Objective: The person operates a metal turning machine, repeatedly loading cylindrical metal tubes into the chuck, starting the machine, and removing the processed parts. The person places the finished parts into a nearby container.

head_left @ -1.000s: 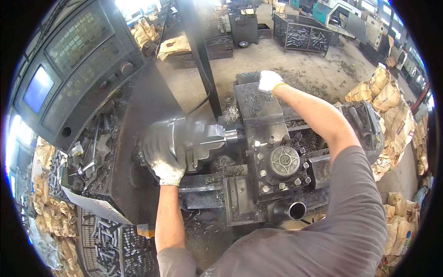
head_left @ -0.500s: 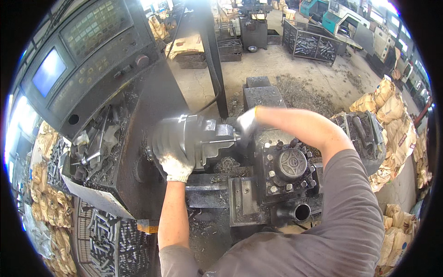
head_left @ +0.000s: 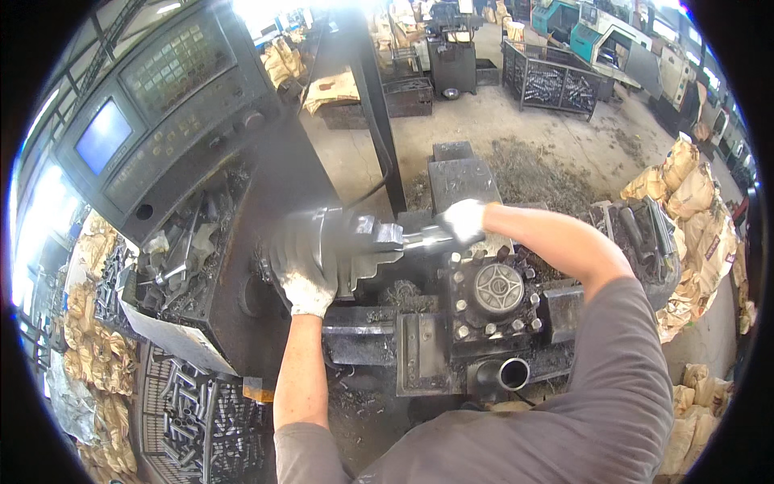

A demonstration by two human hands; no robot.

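My left hand (head_left: pixel 302 273), in a white and grey glove, grips the rim of the round steel lathe chuck (head_left: pixel 343 242). My right hand (head_left: pixel 466 219), also gloved, reaches in from the right. It is closed on the end of a bright metal bar (head_left: pixel 419 236) that points into the chuck's face. Just below my right forearm sits the dark tool turret (head_left: pixel 496 292) with its ring of bolts. The bar's tip is blurred where it meets the chuck.
A control panel with a blue screen (head_left: pixel 105 135) stands upper left. A tray of tools and swarf (head_left: pixel 173 266) lies left of the chuck. A wire crate of metal parts (head_left: pixel 189 419) sits at lower left, brown sacks (head_left: pixel 685 185) at right, and a wire bin (head_left: pixel 552 81) beyond.
My right hand has come back from the far block behind the machine to the chuck and now holds the bright bar. My left hand stays on the chuck.
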